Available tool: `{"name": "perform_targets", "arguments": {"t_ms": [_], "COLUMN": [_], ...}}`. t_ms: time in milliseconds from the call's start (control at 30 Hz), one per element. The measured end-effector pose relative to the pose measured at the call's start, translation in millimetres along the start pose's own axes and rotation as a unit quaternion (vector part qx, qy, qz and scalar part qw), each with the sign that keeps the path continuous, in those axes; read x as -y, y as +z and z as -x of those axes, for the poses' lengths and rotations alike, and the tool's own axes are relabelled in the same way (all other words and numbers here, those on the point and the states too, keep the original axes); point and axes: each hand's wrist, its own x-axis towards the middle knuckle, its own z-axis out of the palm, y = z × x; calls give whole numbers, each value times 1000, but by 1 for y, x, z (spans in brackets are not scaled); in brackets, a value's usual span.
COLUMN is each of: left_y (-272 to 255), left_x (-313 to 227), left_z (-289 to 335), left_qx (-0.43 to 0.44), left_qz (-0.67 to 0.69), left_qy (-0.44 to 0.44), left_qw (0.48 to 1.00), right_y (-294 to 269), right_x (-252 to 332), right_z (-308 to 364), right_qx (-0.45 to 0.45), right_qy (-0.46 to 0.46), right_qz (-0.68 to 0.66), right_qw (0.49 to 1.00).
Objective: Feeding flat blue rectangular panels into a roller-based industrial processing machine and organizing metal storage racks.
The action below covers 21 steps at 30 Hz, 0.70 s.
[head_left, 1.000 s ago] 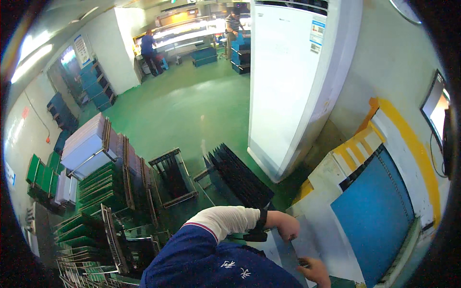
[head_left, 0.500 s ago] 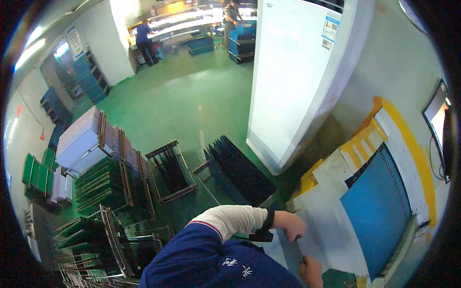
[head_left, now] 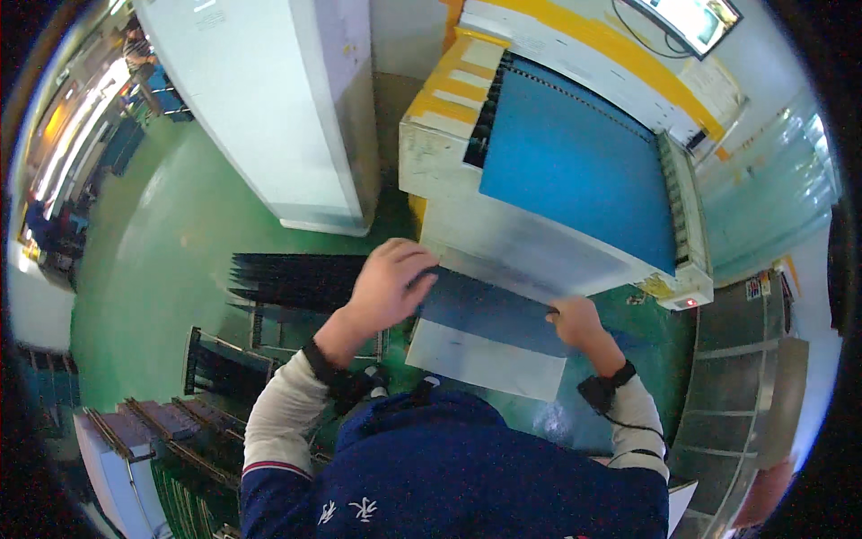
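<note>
- Closed the right hand (head_left: 582,325) on the right corner of the dark panel (head_left: 485,305), thumb side uppermost, with hardly a gap.
- Bent the left hand (head_left: 388,283) half closed at the panel's far left corner; could not tell, for blur, a grip from a touch.
- Had the panel stretched between both hands.
- Wore black bands (head_left: 620,375) behind both hands.
- Had a white board (head_left: 485,359) below the panel, on the hands' near side.
- Faced a white machine (head_left: 503,229) just beyond the hands, with a blue sheet (head_left: 575,162) on top.
- Had upright black panels (head_left: 296,278) near, left of the left hand.
- Had a tall white cabinet (head_left: 251,99) beyond the left hand, a screen (head_left: 696,22) well beyond the right.
</note>
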Motion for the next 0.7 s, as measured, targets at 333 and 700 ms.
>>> {"name": "perform_targets", "arguments": {"t_ms": [333, 700], "left_y": [25, 65], "left_x": [27, 44], "left_z": [93, 192], "left_qx": [-1, 67], "left_qz": [-16, 18], "left_qy": [-187, -411], "left_qw": [982, 909], "right_y": [-15, -12], "right_x": [-61, -117], "right_z": [-51, -103], "right_qx": [2, -62], "right_qy": [56, 11], "right_qz": [-47, -47], "right_qw": [997, 997]}}
